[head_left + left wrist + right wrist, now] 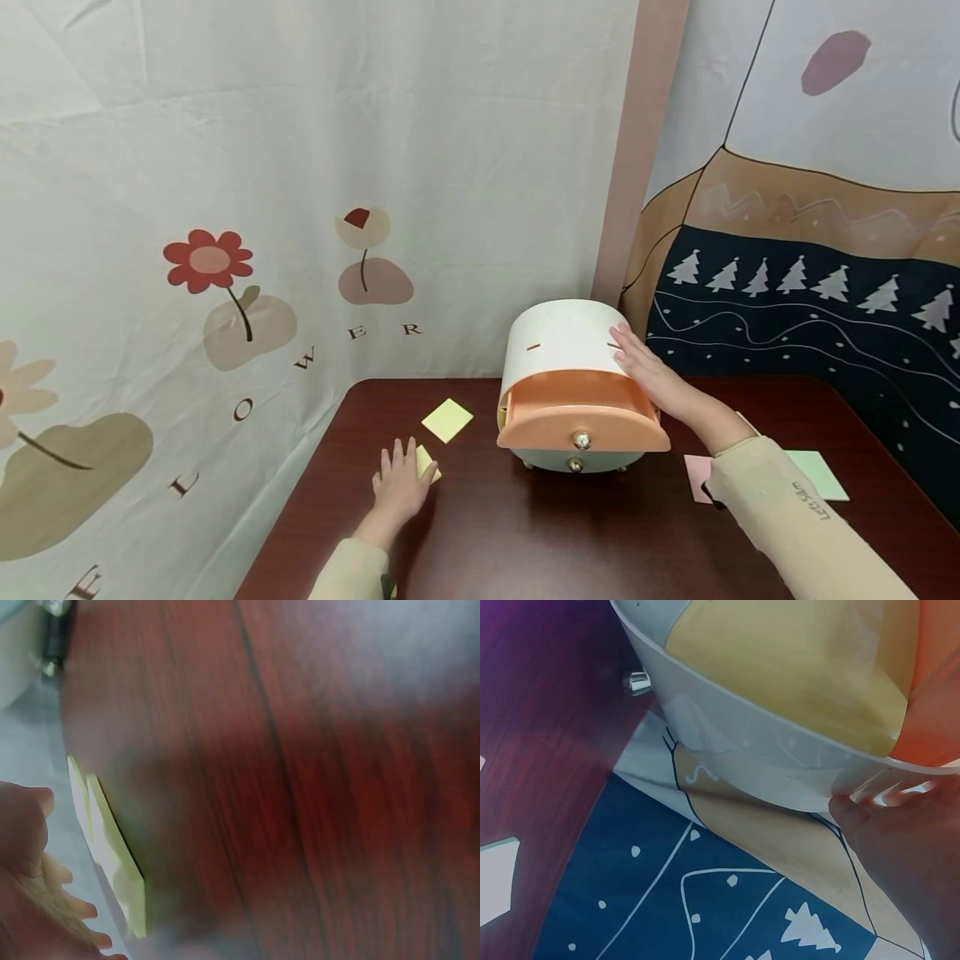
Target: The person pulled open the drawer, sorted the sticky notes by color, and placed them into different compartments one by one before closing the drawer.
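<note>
A small rounded white storage box [562, 329] stands on the table with its orange upper drawer [547, 427] pulled out; a grey-green lower drawer [615, 460] sits beneath. My right hand [654, 379] rests on the box's curved right side, fingers stretched along it. In the right wrist view that hand [907, 855] touches the white shell [742, 761]. To the left, my left hand [401, 487] has its fingers spread over a yellow sticky-note pad [429, 465], partly hiding it. Another yellow pad [447, 420] lies just beyond. The left wrist view shows the hand [30, 877] beside both pads [120, 862].
Pink [697, 477] and green sticky notes [821, 475] lie on the right of the dark red table [517, 550], partly under the right sleeve [802, 525]. A printed cloth [465, 167] hangs behind the table. Metal knobs [582, 440] stick out from the drawer fronts.
</note>
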Available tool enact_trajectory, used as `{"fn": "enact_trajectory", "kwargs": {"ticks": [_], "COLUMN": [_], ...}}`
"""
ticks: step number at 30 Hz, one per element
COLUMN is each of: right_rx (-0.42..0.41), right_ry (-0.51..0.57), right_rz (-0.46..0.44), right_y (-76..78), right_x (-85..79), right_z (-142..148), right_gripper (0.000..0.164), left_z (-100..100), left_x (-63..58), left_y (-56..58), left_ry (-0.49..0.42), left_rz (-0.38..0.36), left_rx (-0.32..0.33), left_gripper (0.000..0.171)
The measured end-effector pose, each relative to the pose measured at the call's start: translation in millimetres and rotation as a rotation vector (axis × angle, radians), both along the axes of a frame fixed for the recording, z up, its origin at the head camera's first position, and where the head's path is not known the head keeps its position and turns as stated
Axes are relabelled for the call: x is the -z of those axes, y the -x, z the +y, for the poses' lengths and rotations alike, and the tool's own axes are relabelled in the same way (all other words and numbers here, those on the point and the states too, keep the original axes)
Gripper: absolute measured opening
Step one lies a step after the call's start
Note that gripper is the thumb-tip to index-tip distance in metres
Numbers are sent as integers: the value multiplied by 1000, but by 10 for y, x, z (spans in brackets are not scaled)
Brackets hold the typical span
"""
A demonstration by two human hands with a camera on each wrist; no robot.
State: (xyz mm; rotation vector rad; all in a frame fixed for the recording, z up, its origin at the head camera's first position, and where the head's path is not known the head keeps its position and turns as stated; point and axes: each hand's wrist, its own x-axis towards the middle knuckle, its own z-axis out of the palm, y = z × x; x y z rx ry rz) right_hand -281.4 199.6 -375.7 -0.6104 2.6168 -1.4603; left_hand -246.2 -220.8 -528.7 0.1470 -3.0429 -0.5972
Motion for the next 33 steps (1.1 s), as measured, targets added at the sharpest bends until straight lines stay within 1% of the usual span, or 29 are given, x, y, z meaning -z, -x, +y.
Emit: {"fn": "enact_trajectory", "kwargs": {"ticks": [5, 8, 10, 14, 20, 24, 29, 33], "right_rx": [0, -5, -7, -5, 2, 7, 8, 11], "right_ry": [-1, 1, 4, 3, -6, -7, -10, -9], "right_rz": [2, 2, 2, 2, 5, 5, 5, 3], "right_y": [7, 12, 12, 13, 10, 11, 10, 9], "right_x": [6, 10, 8, 9, 9, 8, 8, 5], "right_z": [-1, -6, -9, -3, 1, 1, 1, -4], "right_gripper": [60, 60, 60, 60, 60, 60, 60, 60], "left_z": [-73, -103, -118, -137, -157, -165, -162, -152], "left_x": [-8, -6, -7, -19, -27, -31, -99, -145], "left_y": [48, 63, 69, 82, 97, 94, 74, 68], "left_ry": [-30, -32, -24, -11, -26, -39, -53, -71], "left_rz": [-43, -58, -61, -53, -52, -33, -12, 18], "left_rx": [-33, -34, -24, -3, -7, -3, 0, -12], "left_gripper": [72, 75, 77, 83, 90, 87, 81, 83]}}
